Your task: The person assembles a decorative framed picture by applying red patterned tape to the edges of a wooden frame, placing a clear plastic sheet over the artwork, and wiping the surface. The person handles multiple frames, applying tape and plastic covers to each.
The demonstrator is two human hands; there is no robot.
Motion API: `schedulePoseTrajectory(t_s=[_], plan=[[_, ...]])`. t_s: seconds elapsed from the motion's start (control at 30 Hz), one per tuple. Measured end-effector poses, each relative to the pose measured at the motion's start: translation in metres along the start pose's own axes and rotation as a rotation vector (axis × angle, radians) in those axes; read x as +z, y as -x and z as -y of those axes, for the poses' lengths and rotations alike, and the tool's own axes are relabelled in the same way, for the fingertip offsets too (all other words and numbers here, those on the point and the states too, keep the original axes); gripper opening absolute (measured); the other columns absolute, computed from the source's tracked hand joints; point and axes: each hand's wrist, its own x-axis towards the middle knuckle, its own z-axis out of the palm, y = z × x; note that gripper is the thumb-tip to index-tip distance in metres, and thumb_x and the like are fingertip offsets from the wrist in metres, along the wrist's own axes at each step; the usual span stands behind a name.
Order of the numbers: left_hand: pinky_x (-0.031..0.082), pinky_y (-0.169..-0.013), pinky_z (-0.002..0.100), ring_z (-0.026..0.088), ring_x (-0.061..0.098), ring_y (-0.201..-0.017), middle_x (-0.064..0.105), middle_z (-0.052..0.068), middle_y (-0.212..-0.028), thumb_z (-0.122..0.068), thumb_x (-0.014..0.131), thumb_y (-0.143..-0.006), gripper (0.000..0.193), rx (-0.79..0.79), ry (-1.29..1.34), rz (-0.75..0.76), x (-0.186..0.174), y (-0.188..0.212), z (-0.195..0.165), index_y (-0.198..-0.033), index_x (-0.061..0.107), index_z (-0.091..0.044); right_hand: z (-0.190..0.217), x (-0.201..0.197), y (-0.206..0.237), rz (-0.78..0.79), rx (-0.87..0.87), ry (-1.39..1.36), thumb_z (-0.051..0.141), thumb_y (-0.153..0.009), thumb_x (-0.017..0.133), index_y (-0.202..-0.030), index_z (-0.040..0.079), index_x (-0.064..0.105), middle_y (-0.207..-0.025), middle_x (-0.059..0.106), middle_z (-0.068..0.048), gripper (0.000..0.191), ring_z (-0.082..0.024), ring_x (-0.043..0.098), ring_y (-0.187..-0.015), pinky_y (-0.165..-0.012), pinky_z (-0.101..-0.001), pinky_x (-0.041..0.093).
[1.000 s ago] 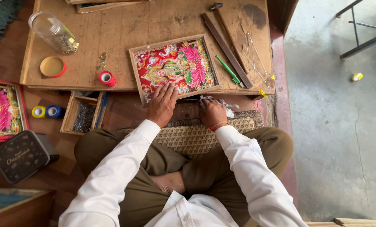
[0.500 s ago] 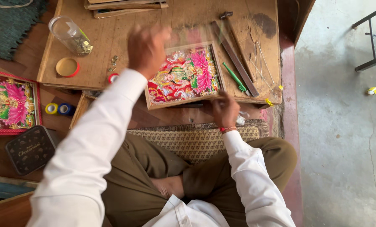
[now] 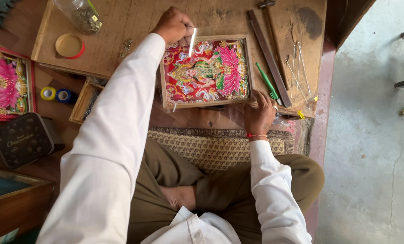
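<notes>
The left hand [image 3: 174, 25] is closed on a thin strip [image 3: 192, 41] over the picture frame [image 3: 205, 71]. The right hand [image 3: 259, 111] presses flat on the frame's corner on the wooden board [image 3: 134, 20].

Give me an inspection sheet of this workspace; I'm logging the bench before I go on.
Surface: low wooden board, scuffed.
Job's things: framed colourful picture lying flat on it.
Clutter: clear jar, round lid, green pen, dark wooden strip, tape rolls, dark tin.
Grippers: left hand at the frame's top edge; right hand at its lower right corner.
Cables: nothing seen.
Surroundings: concrete floor, patterned mat.
</notes>
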Motion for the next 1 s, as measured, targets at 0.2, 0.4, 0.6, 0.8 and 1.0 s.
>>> schedulePoseTrajectory(t_s=[0.2,0.4,0.6,0.8,1.0], plan=[[0.061,-0.080,0.041,0.024,0.076,-0.082,0.078,0.007,-0.090,-0.014,0.079,-0.087,0.007,0.307,-0.245,-0.142,0.023,-0.018,0.015,-0.092,0.083,-0.010,-0.010,0.002,0.005,0.069,0.043,-0.122,0.001,-0.078,0.082,-0.117,0.009,0.077,-0.119,0.076,-0.008,0.040,-0.027,0.072,-0.108,-0.096,-0.0368,0.056],[0.050,-0.100,0.044,0.030,0.066,-0.114,0.069,0.013,-0.121,-0.015,0.077,-0.091,0.020,0.281,-0.274,-0.163,0.038,0.006,0.029,-0.111,0.077,-0.008,-0.008,0.000,0.001,0.052,0.073,-0.199,0.006,-0.077,0.087,-0.114,0.008,0.079,-0.119,0.074,-0.010,0.037,-0.024,0.073,-0.103,-0.088,-0.0318,0.060],[0.035,-0.115,0.051,0.046,0.043,-0.139,0.044,0.032,-0.152,-0.025,0.088,-0.080,0.075,0.251,-0.423,-0.374,0.055,0.154,0.039,-0.140,0.054,0.004,-0.012,-0.003,-0.005,0.117,0.162,-0.232,0.000,-0.075,0.084,-0.110,0.005,0.079,-0.111,0.076,-0.011,0.035,-0.023,0.076,-0.095,-0.084,-0.0341,0.060],[0.043,-0.110,0.048,0.050,0.049,-0.134,0.046,0.036,-0.149,-0.013,0.082,-0.082,0.072,0.079,-0.365,-0.359,0.085,0.231,0.058,-0.143,0.051,0.010,-0.013,0.001,-0.007,0.113,0.100,-0.257,-0.001,-0.070,0.085,-0.108,0.004,0.079,-0.110,0.077,-0.013,0.039,-0.021,0.076,-0.090,-0.081,-0.0321,0.060],[0.055,-0.095,0.043,0.041,0.065,-0.117,0.057,0.031,-0.145,-0.002,0.075,-0.086,0.048,0.032,-0.439,-0.391,0.097,0.224,0.084,-0.132,0.063,0.009,-0.021,0.007,-0.003,0.070,0.102,-0.273,0.002,-0.083,0.080,-0.107,0.007,0.080,-0.103,0.079,-0.009,0.024,-0.016,0.077,-0.086,-0.078,-0.0277,0.061]])
